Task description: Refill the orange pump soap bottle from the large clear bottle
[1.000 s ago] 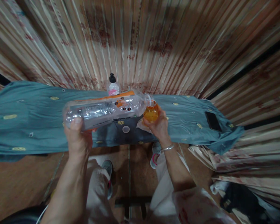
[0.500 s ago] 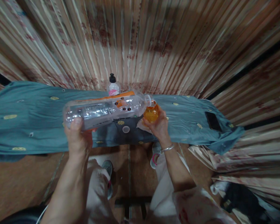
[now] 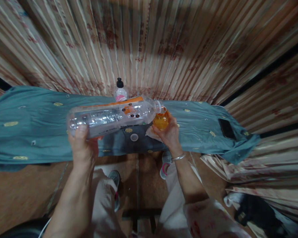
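Note:
My left hand (image 3: 83, 143) is closed around the base of a large clear plastic bottle (image 3: 109, 116) with an orange label print. The bottle lies almost level, its uncapped neck pointing right. At its mouth is a small amber container (image 3: 161, 120), held closed in my right hand (image 3: 171, 133). The bottle's mouth meets or overlaps the container's top; whether they touch I cannot tell. Below the bottle, a small whitish round cap (image 3: 134, 137) rests on the cloth. A beige cloth or pad (image 3: 152, 133) lies partly hidden beneath my right hand.
A teal patterned cloth (image 3: 44, 132) covers the long narrow table. Behind the large bottle stands a pump-type bottle (image 3: 120, 91) with a black top. A black phone (image 3: 226, 129) lies at the right end. Pleated curtains (image 3: 139, 43) hang close behind and at the right.

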{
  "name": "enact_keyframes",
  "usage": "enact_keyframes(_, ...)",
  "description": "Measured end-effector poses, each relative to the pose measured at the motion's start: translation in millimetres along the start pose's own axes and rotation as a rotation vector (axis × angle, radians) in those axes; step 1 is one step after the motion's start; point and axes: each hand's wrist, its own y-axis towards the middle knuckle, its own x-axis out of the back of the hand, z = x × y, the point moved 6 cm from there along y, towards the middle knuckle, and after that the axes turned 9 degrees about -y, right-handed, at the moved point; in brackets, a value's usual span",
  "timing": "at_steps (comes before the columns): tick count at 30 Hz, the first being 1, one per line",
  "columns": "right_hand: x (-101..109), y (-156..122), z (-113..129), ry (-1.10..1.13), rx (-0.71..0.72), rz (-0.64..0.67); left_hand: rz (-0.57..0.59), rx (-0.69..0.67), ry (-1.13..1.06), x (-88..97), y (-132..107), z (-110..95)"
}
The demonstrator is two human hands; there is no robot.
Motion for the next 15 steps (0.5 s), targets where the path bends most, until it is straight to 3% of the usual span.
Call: enact_keyframes(15, 1.2, 0.9, 2.2, -0.015, -0.011, 0.02, 0.058, -0.002, 0.008, -3.7, -0.3, -0.7)
